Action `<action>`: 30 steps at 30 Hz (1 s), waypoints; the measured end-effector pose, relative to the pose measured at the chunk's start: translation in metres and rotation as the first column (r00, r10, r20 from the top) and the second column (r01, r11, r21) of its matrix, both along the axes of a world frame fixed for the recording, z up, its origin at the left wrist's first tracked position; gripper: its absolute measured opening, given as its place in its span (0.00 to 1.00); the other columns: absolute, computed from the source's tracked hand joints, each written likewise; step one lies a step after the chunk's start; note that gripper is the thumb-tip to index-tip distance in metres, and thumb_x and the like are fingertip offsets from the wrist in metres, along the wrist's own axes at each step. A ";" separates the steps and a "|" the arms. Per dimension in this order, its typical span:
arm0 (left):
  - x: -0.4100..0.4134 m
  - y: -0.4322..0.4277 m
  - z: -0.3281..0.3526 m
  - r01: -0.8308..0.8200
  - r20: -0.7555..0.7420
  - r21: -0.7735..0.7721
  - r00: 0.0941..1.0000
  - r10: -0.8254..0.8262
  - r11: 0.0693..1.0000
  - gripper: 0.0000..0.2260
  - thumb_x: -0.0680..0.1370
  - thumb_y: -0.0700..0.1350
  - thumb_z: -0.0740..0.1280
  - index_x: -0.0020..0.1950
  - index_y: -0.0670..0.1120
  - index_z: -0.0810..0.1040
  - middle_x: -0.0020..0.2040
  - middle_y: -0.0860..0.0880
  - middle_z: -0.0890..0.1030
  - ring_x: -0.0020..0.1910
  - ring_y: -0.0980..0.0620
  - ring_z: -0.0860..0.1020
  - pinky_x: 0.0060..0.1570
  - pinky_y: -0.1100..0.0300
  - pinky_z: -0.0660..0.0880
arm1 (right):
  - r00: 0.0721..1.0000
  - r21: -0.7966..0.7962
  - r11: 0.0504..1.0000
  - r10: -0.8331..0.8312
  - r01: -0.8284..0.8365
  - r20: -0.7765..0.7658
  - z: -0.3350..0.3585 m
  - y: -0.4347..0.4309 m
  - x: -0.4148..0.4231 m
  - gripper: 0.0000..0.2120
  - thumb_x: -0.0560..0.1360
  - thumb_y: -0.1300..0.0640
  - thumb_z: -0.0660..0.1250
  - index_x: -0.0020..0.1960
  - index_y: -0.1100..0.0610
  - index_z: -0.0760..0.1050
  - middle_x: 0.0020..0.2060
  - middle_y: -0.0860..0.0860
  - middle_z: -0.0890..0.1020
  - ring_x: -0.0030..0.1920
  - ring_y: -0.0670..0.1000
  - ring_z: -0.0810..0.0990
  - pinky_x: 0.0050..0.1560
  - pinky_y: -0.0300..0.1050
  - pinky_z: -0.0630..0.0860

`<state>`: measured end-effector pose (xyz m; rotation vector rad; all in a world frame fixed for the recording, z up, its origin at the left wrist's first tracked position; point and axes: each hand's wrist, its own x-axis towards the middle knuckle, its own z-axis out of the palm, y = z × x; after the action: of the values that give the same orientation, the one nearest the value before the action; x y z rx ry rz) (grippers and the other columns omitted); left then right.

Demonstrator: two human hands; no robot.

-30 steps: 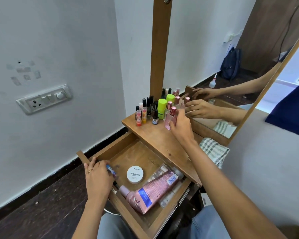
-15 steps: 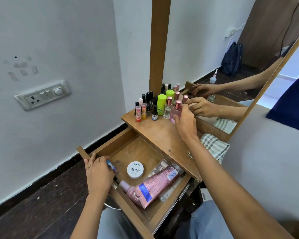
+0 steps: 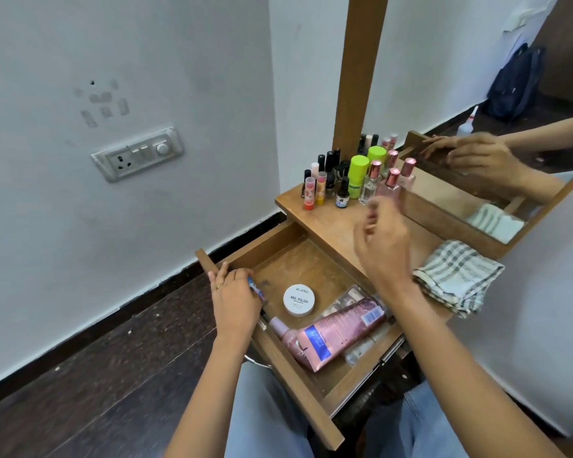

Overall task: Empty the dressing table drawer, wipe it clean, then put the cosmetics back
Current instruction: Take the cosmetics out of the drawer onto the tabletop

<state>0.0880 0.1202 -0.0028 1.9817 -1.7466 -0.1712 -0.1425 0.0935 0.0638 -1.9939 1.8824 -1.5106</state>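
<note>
Open drawer of the dressing table, seen from above. The left hand rests at the drawer's near left corner, fingers curled round a small blue-labelled item that it pinches against the inside of the front wall. Just to the right of this grip lies a white round jar marked "nail polish", flat on the drawer floor. Beyond the jar, further right, a pink tube lies slantwise on top of clear packets. The right hand hovers above the table top, blurred, its fingers loosely curled and holding nothing. Just beyond its fingertips stand two pink-capped perfume bottles, a clear bottle and a green-capped bottle. Left of these are lip-balm sticks and dark nail-polish bottles, all upright in a tight group against the mirror frame. To the right of the right wrist a folded checked cloth lies on the table edge. A switch plate is on the wall well to the left.
</note>
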 end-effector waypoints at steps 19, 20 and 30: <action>0.002 0.001 -0.005 -0.005 -0.118 -0.056 0.993 -0.002 0.998 0.16 0.76 0.35 0.60 0.63 0.42 0.75 0.65 0.45 0.76 0.75 0.48 0.58 0.71 0.59 0.35 | 0.842 0.807 0.560 0.514 -0.186 -0.162 -0.084 -0.009 0.123 0.12 0.77 0.55 0.63 0.55 0.61 0.75 0.51 0.60 0.80 0.52 0.59 0.78 0.43 0.44 0.72; 0.002 0.001 -0.004 -0.004 -0.128 -0.057 0.992 -0.003 0.998 0.16 0.76 0.35 0.59 0.64 0.42 0.75 0.65 0.44 0.75 0.75 0.48 0.58 0.71 0.59 0.35 | 0.857 0.805 0.560 0.497 -0.196 -0.137 -0.085 -0.012 0.126 0.12 0.76 0.55 0.64 0.56 0.62 0.74 0.52 0.61 0.79 0.53 0.59 0.78 0.45 0.45 0.73; 0.004 0.004 0.000 -0.008 -0.146 -0.051 0.989 0.001 0.999 0.17 0.77 0.34 0.59 0.65 0.42 0.74 0.66 0.45 0.75 0.75 0.49 0.59 0.75 0.56 0.41 | 0.890 0.798 0.572 0.444 -0.192 -0.103 -0.096 -0.024 0.137 0.12 0.75 0.58 0.67 0.58 0.60 0.73 0.53 0.59 0.80 0.53 0.58 0.79 0.51 0.50 0.77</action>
<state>0.0917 0.1243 -0.0025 1.8869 -1.6376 -0.2610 -0.0056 0.0699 -0.0318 -1.9760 1.6555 -0.1907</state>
